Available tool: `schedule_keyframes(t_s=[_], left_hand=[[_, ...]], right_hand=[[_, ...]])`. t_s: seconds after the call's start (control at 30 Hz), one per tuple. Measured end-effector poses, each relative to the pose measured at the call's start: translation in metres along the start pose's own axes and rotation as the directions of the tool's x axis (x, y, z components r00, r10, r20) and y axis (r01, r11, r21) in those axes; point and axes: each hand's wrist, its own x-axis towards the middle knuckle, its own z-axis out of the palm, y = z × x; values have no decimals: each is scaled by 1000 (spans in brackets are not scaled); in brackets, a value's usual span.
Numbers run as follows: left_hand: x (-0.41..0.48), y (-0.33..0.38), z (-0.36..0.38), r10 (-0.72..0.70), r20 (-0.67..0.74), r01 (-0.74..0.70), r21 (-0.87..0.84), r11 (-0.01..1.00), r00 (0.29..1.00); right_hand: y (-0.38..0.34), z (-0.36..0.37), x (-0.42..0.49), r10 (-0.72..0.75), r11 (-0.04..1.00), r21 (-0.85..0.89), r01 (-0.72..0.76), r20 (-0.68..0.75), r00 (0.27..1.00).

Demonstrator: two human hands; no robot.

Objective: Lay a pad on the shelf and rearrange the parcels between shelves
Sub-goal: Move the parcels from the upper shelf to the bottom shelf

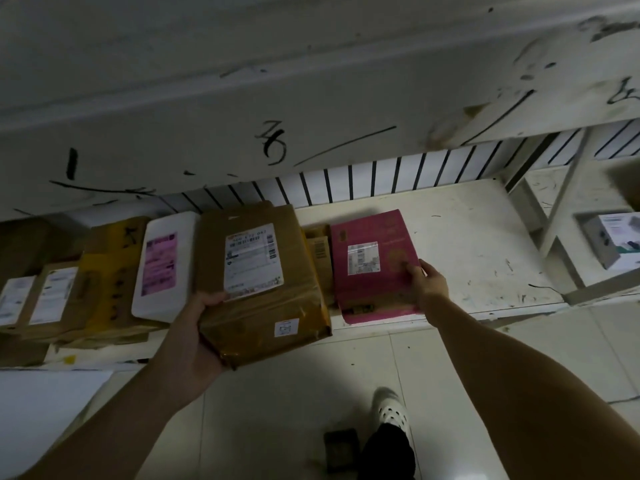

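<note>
Status, left to right off the large brown tape-wrapped parcel with the white label (263,271): far left of it, small cardboard boxes with white labels (52,296), then a yellow-taped cardboard box (110,271), then a flat white mailer with a pink label (162,268) just beside it, all on the scuffed white metal shelf (485,237). Below-left of the parcel, a plain white sheet (45,410) lies off the shelf; could be the pad, can't tell. Left hand (201,337) grips the parcel's near-left corner, thumb on top, palm under, other fingers hidden; the parcel overhangs the shelf front. Just right of it sits a small cardboard box (320,251), then a flat magenta mailer with a small white label (372,268). Right hand (427,282) has fingers curled over the mailer's right edge, clamped on it. Further right the shelf shows bare paint. Well right, a white printed carton (613,240) on the neighbouring rack. Read: no pad visible under anything, so the pad step looks undone; rearranging is mid-way, two parcels in hand.
</note>
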Motion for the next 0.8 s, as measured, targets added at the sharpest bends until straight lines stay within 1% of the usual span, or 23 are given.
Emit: schedule_keyframes(t_s=[0.07,0.13,0.23,0.33,0.37,0.43,0.47,0.5,0.53,0.57,0.6,0.63,0.67,0.73,0.8], left_hand=[[3,-2,0,-5,9,4,23,1000,1000],[6,-5,2,-14,5,14,38,999,1000],[6,-8,6,-30,32,29,35,999,999],[7,-9,11,-24,33,23,26,999,999],[7,-9,13,-22,40,21,25,999,999],[7,-8,20,-18,59,16,35,999,998],[5,-7,25,-9,72,6,40,999,997],[6,-6,30,5,80,-9,50,999,997],[6,-6,34,17,87,-22,66,998,996],[8,-7,39,23,100,-32,89,995,995],[10,-8,44,18,121,-32,115,993,993],[13,-10,48,7,142,-27,141,990,990],[15,-13,54,-7,155,-19,166,986,988],[20,-20,68,-36,153,3,215,977,988],[27,-27,82,-60,122,27,257,966,991]], right_hand=[[1,1,7,-10,996,-90,9,-10,1000],[3,3,13,5,991,-134,0,37,999],[6,2,17,10,988,-156,10,130,992],[8,-2,16,18,987,-159,12,183,983],[8,-2,15,15,982,-187,17,167,986],[6,-4,6,-51,941,-332,71,69,996],[3,-3,-5,-110,935,-337,112,25,994],[-4,-3,-19,-151,948,-281,151,23,988],[-10,-1,-31,-186,968,-160,193,57,981],[-20,-1,-49,-186,982,-11,189,124,975],[-27,-1,-64,-152,986,103,132,217,964],[-33,-2,-77,-118,985,158,69,323,939],[-37,-5,-87,-93,985,173,17,440,893],[-46,-15,-104,-77,988,152,-23,621,780],[-51,-26,-110,-50,993,110,-37,693,719]])
